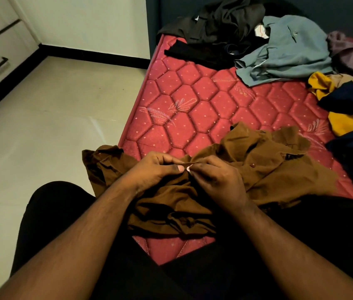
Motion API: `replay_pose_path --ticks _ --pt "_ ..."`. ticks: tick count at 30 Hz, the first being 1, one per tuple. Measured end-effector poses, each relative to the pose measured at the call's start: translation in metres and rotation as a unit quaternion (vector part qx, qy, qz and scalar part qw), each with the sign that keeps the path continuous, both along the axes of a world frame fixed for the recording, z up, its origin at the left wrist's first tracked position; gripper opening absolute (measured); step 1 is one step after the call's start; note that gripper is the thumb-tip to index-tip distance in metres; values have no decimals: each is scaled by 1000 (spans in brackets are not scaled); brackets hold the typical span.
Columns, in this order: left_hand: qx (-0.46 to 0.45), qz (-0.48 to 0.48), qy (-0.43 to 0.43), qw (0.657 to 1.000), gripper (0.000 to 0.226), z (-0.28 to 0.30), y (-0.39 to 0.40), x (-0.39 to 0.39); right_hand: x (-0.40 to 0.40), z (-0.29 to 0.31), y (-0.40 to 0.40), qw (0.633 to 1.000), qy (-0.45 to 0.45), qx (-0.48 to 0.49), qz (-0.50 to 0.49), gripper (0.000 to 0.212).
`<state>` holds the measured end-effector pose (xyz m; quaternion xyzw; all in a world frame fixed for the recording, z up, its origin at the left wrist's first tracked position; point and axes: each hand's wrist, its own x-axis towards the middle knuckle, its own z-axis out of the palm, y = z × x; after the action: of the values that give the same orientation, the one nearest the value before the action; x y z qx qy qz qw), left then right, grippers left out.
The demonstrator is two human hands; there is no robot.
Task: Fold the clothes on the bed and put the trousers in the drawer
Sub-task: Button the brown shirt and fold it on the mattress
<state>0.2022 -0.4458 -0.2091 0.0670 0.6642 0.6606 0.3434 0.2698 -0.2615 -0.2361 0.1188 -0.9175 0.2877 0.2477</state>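
A red quilted mattress (192, 109) carries a crumpled brown shirt (268, 165) under the hands, with a grey-blue garment (290, 53) and dark clothes (214, 24) well beyond them, and navy-and-yellow clothing (348, 109) off to their right.
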Motion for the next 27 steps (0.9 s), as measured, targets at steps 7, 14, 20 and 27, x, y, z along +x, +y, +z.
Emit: replay_pose_path --ticks 7,14,20,27 --pt "6 21 121 992 25 -5 8 13 -2 -1 3 994 -79 -78 -25 11" --pt "2 4 150 989 27 -7 6 11 -1 -1 3 989 -115 -86 -38 39" --pt "-22 -1 166 986 29 -11 8 12 -1 -1 2 997 -54 -54 -31 11" --pt "-53 -67 111 990 19 -11 12 10 6 -1 -1 1000 -25 7 -17 16"
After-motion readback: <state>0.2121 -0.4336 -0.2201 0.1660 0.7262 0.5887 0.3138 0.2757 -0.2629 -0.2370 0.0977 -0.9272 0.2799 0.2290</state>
